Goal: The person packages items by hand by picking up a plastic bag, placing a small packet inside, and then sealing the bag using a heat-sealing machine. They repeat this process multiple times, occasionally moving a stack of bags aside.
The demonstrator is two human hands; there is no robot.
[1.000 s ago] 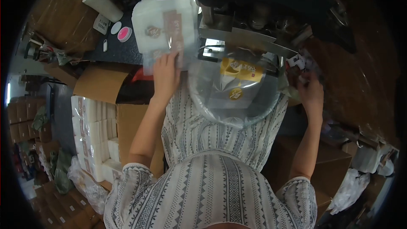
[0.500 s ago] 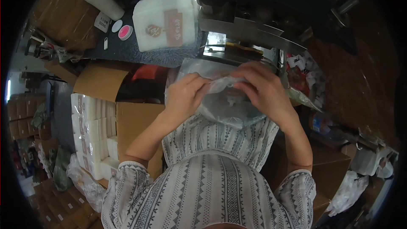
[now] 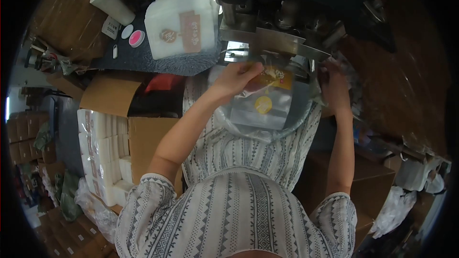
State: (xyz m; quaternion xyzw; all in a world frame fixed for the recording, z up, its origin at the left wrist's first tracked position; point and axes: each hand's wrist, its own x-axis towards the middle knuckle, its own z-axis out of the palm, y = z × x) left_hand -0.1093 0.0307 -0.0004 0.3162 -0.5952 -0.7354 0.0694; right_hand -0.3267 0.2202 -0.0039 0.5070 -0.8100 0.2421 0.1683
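Note:
My left hand [image 3: 237,82] is closed, thumb and fingers pinching the upper edge of a plastic pouch [image 3: 262,107] with a yellow band and a round yellow emblem. The pouch hangs over a round tub [image 3: 302,114] on my lap, which seems lined with clear plastic. To the right, my right hand [image 3: 336,88] reaches in beside clear plastic packets [image 3: 353,74]. Its fingertips are dark and partly hidden, so whether they hold anything does not show.
A metal machine [image 3: 287,40] stands just beyond the tub. Left of it, a stack of white printed packs [image 3: 167,31] rests on a grey furry mat [image 3: 186,63], near a white cup [image 3: 112,5]. An open cardboard box [image 3: 150,136] with white packs [image 3: 107,148] is at my left.
Both hands were together on crumpled clear plastic above the tub. Now the left hand holds the yellow-printed pouch there, and the right hand has moved away to the right.

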